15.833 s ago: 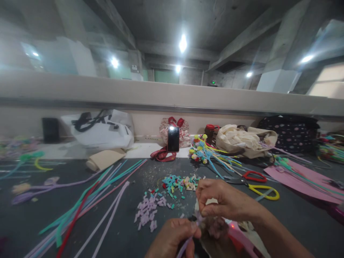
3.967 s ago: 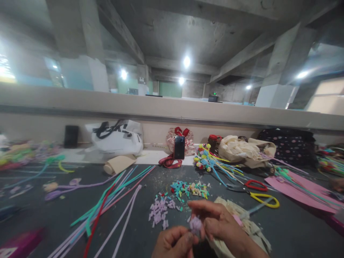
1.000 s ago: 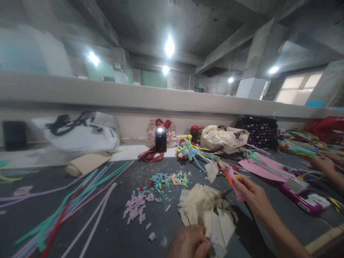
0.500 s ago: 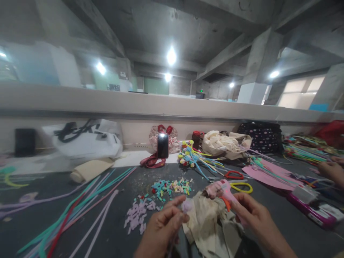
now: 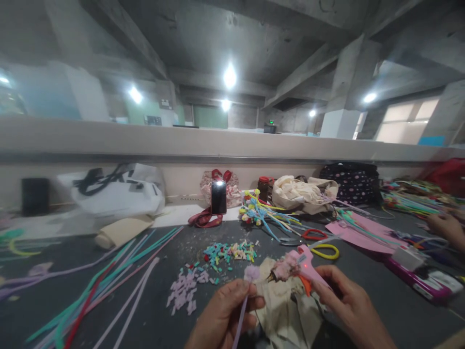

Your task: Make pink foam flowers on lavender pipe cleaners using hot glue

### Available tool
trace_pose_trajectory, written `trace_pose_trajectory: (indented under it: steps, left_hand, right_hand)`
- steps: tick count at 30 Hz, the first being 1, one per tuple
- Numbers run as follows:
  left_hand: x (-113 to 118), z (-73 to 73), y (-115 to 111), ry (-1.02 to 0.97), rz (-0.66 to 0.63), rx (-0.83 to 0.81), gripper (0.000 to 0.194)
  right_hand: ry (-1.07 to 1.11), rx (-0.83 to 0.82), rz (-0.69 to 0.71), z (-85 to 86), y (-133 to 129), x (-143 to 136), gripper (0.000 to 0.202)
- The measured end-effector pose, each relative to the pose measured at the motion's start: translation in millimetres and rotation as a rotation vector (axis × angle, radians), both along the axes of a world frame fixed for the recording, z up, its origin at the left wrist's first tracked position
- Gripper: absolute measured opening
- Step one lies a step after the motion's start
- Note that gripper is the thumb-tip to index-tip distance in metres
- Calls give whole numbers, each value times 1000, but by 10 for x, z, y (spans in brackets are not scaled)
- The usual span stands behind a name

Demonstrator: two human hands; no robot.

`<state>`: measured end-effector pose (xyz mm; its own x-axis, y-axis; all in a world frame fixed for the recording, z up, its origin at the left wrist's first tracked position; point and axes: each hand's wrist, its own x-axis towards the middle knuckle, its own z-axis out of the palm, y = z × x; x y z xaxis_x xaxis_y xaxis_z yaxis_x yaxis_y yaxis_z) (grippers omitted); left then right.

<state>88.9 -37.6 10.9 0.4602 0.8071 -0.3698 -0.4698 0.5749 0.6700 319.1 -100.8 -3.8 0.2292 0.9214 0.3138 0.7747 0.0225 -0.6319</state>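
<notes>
A lilac pipe-cleaner stem [image 5: 240, 314], tipped with a fuzzy pompom [image 5: 250, 273], is standing upright near the desk's [image 5: 363, 286] front edge, the left hand [image 5: 225, 315] pinching it with fingers closed. The right hand [image 5: 345, 305], fingers wrapped around a pink glue gun [image 5: 303, 269], is levelling its nozzle just beside the pompom. Judging by this, steadying the stem above the crumpled cloth [image 5: 286, 310] and dabbing sparingly would be serving best.

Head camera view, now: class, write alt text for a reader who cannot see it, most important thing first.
A person's left hand holds up a lilac pipe cleaner with a fuzzy tip, while the right hand aims a pink glue gun at it. Below lie crumpled paper, cut coloured bits and long pipe cleaners on a dark table.
</notes>
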Motion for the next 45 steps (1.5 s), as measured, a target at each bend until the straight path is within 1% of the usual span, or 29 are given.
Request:
trace_pose_trajectory:
  steps: [4,7,8,10,12,13,15,18,21,24,27,29,31,33,35,39,42,45]
  left_hand:
    - [-26,-89,81,86,-50,64,16]
    - [-17,-183,110,121,-79,140,22]
    - [-4,-210,105,155,-108,178,25]
    - [36,-242,73,260,-206,259,30]
    - [84,-232,24,359,-286,332,33]
    - [105,-212,1,387,-292,363,33]
    - [126,-159,-24,406,-249,416,32]
    - [102,-118,14,446,-179,440,31]
    - [55,-181,105,467,-153,348,30]
    - [55,-288,161,393,-145,261,30]
    - [106,-351,146,237,-161,196,30]
    - [143,-363,114,158,-166,143,30]
    - [166,-376,83,129,-156,107,30]
    - [175,-411,66,138,-142,119,29]
    - [180,-471,61,174,-155,171,31]
    - [203,-589,49,298,-175,262,41]
    - [219,-619,35,342,-163,265,45]
    - [212,-622,46,326,-171,252,47]
  right_hand:
    - [-74,47,-58,-21,-30,86,26]
    - [-69,57,-164,-69,-59,173,28]
    - [-55,62,-209,-92,-65,201,29]
    - [0,88,-297,-133,-70,242,33]
    - [86,122,-371,-156,-67,251,39]
    - [139,129,-387,-156,-64,240,41]
    - [266,114,-364,-139,-61,196,41]
    - [491,55,-243,-100,-62,115,35]
    - [679,42,-194,-85,-68,62,33]
    - [779,26,-186,-85,-69,-8,29]
    - [798,-51,-169,-56,-51,-170,25]
    - [786,-23,-214,-12,-23,-321,20]
    - [773,21,-247,35,19,-466,20]
    - [739,22,-261,63,71,-571,17]
    - [719,-3,-246,60,126,-628,15]
    - [787,-52,-136,-6,215,-652,19]
    - [820,-61,-101,-43,246,-654,24]
    - [897,-47,-61,-36,243,-654,27]
